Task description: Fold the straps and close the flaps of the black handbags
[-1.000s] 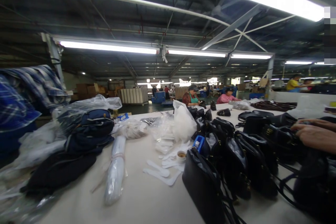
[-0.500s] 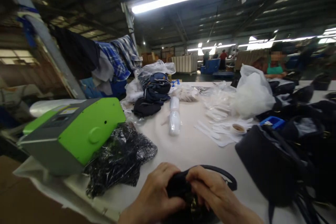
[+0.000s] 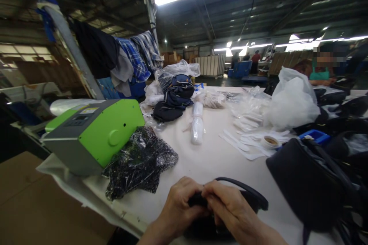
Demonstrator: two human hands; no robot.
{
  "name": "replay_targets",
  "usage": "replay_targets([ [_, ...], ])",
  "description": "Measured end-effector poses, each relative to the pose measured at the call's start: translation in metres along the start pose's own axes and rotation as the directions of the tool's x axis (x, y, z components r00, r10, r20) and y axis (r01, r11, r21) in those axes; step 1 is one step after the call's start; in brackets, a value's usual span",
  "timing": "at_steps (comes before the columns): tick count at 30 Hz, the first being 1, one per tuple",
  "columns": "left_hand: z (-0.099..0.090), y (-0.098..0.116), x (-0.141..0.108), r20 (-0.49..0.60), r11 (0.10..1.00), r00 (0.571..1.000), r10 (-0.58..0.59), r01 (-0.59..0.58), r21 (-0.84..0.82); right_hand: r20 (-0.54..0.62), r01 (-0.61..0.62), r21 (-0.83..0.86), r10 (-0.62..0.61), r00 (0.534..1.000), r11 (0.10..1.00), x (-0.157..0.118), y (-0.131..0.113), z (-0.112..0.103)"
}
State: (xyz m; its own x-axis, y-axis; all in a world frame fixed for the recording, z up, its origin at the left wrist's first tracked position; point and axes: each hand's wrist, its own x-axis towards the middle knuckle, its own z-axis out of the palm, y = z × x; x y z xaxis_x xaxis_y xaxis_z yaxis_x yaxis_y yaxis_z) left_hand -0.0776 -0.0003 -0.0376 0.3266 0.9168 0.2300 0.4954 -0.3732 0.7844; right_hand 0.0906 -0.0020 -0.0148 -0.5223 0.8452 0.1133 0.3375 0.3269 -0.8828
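A black bag (image 3: 250, 200) with a curved strap lies at the near edge of the table, partly covered by my hands. My left hand (image 3: 184, 204) grips its left side, thumb and fingers closed on the black fabric. Right beside it, my right hand (image 3: 227, 206) pinches the bag's upper edge with curled fingers. The two hands nearly touch at the fingertips. What lies beneath the fingers is dark and hidden.
A green and grey machine (image 3: 94, 134) stands at the left, crumpled black plastic (image 3: 140, 160) beside it. White strips and a tape roll (image 3: 270, 141) lie right of centre. Black bags (image 3: 310, 183) crowd the right. A person (image 3: 320, 72) sits behind.
The view has shifted, so the surroundings appear further right. My hands have drawn closer together on the black bag, and the metallic part between them is now mostly covered.
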Motion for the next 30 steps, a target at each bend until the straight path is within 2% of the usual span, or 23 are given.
replay_targets([
  [3,-0.009,-0.001,-0.003,-0.038,0.991,0.999,-0.038,0.033,-0.130,0.007,0.026,-0.018,-0.026,1.000,0.999,0.006,-0.002,0.006],
  [5,-0.017,-0.003,-0.007,0.022,0.962,0.997,-0.079,0.082,-0.261,-0.004,-0.014,-0.017,0.014,1.000,1.000,0.008,0.000,0.008],
  [8,-0.025,-0.010,-0.012,0.088,0.893,0.993,-0.080,0.111,-0.436,0.008,-0.054,0.016,0.054,0.999,0.998,0.006,0.005,0.007],
  [11,-0.022,-0.016,-0.015,0.000,0.813,0.987,-0.159,0.131,-0.568,0.015,-0.010,0.015,0.010,1.000,1.000,0.003,0.010,0.006],
  [14,-0.014,-0.019,-0.015,-0.065,0.696,0.959,-0.275,0.152,-0.702,-0.002,0.036,-0.027,-0.036,0.999,0.999,0.002,0.012,0.007],
  [20,-0.006,-0.017,-0.016,-0.084,0.578,0.935,-0.344,0.141,-0.804,-0.029,0.045,-0.050,-0.047,0.998,0.998,0.003,0.015,0.009],
  [22,-0.009,-0.015,-0.017,-0.044,0.591,0.932,-0.359,0.190,-0.784,-0.043,0.052,-0.046,-0.054,0.998,0.998,0.003,0.015,0.009],
  [26,-0.023,-0.013,-0.013,0.147,0.602,0.915,-0.376,0.362,-0.712,-0.073,0.075,-0.095,-0.082,0.994,0.993,0.002,0.015,0.009],
  [30,-0.037,-0.013,-0.006,0.293,0.620,0.885,-0.362,0.463,-0.633,-0.100,0.156,-0.214,-0.180,0.979,0.964,-0.001,0.014,0.011],
])
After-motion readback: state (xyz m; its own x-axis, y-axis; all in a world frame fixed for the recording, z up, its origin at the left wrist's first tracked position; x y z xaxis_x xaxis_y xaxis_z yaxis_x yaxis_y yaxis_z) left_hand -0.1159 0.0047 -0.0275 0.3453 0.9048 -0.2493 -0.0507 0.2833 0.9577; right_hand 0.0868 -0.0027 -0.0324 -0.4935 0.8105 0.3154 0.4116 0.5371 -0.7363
